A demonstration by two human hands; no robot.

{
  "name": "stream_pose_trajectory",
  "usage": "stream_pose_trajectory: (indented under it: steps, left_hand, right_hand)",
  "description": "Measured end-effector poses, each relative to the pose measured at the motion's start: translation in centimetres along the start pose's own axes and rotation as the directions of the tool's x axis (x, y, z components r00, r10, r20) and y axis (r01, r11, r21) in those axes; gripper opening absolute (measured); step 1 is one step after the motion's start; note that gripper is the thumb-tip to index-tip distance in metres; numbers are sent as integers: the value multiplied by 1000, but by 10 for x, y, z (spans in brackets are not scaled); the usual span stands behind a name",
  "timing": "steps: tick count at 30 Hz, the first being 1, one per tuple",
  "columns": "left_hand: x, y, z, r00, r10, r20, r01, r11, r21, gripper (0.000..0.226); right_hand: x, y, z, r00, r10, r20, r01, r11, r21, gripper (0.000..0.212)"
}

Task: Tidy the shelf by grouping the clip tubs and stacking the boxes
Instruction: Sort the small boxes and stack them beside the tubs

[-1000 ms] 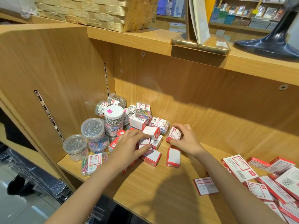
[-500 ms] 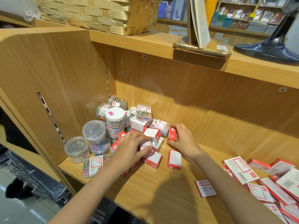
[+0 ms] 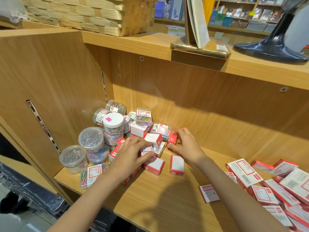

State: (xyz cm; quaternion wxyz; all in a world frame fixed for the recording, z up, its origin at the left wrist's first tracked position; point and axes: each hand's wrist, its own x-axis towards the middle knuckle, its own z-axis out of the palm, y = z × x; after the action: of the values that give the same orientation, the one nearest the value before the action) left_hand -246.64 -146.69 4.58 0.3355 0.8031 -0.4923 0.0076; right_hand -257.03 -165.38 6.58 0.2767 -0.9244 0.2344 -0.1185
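1. The right hand (image 3: 185,144) pinched a red box (image 3: 172,139) beside the pile (image 3: 150,148) on the shelf (image 3: 167,198).
2. The left hand (image 3: 132,154) curled round a pile box (image 3: 147,152).
3. Squaring edges before stacking looked wise; tubs (image 3: 91,138) sat left.

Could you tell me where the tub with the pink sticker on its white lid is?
Head view, left of centre: the white-lidded tub stands among the clip tubs, behind the left hand.

Woven basket (image 3: 93,15) on the top board at left, gold-edged stand (image 3: 200,47) holding an upright open booklet (image 3: 198,19) beside it, glossy black base (image 3: 270,47) at far right, shop shelves of packaged goods (image 3: 242,14) behind, grey floor (image 3: 20,221) below left
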Motion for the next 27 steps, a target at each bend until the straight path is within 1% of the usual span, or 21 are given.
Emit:
stream_pose_trajectory:
  steps: [4, 5, 8, 9, 10, 11, 12, 14, 16, 18, 20, 22, 24, 27]
  left_hand:
    - [1, 1, -1, 1000, 1, 1, -1, 1000, 0, 85]
    - [0, 1, -1, 1000, -1, 2, 1, 1000, -1, 84]
    - [0, 2, -2, 1000, -14, 2, 14, 1000, -2, 70]
    - [0, 1, -1, 1000, -13, -1, 13, 1000, -1, 69]
    - [0, 2, -1, 1000, -9, -4, 9, 1000, -1, 70]
    - [0, 2, 0, 1000, -8, -5, 8, 1000, -1, 71]
    - [0, 2, -1, 1000, -9, -3, 9, 1000, 0, 71]
    - [0, 1, -1, 1000, -8, 0, 8, 1000, -4, 74]
    - [0, 1, -1, 1000, 0, -5, 0, 1000, -12, 79]
    - [0, 1, 0, 1000, -1, -7, 1, 1000, -5, 72]
    - [0, 2, 0, 1000, -4, -10, 4, 1000, -1, 66]
    - [0, 1, 0, 1000, -4, -12, 4, 1000, -2, 68]
    - [-1, 2, 0, 1000, -5, -12, 5, 1000, -4, 69]
    - [-1, 2, 0, 1000, -3, -14, 3, 1000, -7, 68]
  right_hand:
    - [4, -4, 11, 997, 57, -59, -56, 998, 11, 35]
    - [4, -1, 11, 995, 68, -71, -69, 998, -11, 35]
    - [4, 4, 8, 993, 46, -112, -66, 981, -184, 38]
    - [5, 7, 7, 992, 44, -115, -66, 979, -193, 40]
    - [4, 10, 6, 992, 52, -112, -70, 985, -161, 42]
    - [3, 11, 5, 992, 75, -106, -84, 993, -85, 44]
    - [2, 13, 5, 991, 102, -90, -101, 995, 15, 46]
    - [-1, 16, 6, 992, 109, -61, -96, 976, 195, 54]
    - [-4, 20, 6, 993, 106, -42, -89, 952, 293, 60]
    - [-7, 23, 1, 994, 111, -10, -102, 939, 327, 63]
    - [-9, 28, -3, 993, 104, 48, -113, 965, 236, 61]
    - [-11, 30, -4, 989, 114, 99, -123, 987, 98, 59]
    - [-12, 29, -4, 988, 128, 83, -132, 990, 46, 54]
    - [-13, 23, -6, 992, 126, 15, -126, 992, 2, 46]
